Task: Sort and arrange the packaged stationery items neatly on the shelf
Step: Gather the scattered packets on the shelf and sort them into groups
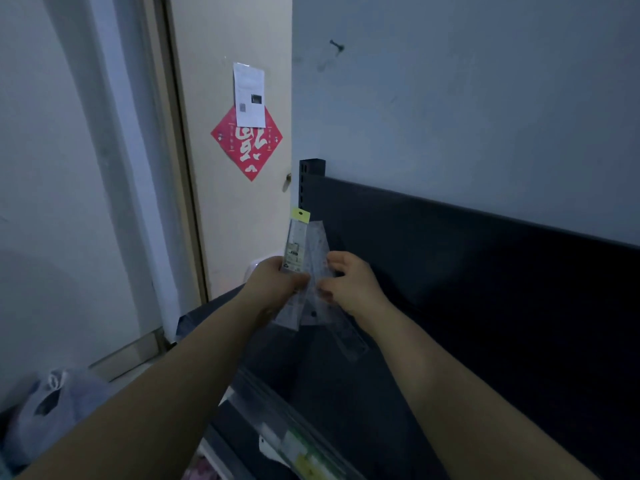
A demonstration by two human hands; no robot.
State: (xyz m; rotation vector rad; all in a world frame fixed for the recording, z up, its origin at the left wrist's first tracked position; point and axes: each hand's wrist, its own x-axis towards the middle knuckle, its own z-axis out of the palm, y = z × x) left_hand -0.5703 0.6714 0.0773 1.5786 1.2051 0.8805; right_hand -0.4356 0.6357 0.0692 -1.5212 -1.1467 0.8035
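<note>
Both hands hold clear packaged rulers above the dark shelf [346, 386]. My left hand [277, 282] grips a packaged ruler [297, 247] with a yellow hang tab, held nearly upright. My right hand [349, 282] pinches a second clear packaged ruler [318, 244] that fans out to the right of the first and overlaps it low down. The lower ends of both packs show below the hands. More packaged items [304, 452] with green and yellow labels lie along the shelf's front edge at the bottom.
A black back panel [485, 271] and slotted upright post [306, 181] rise behind the shelf. A beige door [221, 202] with a red paper decoration [247, 142] is to the left. A plastic bag [48, 407] lies on the floor at lower left.
</note>
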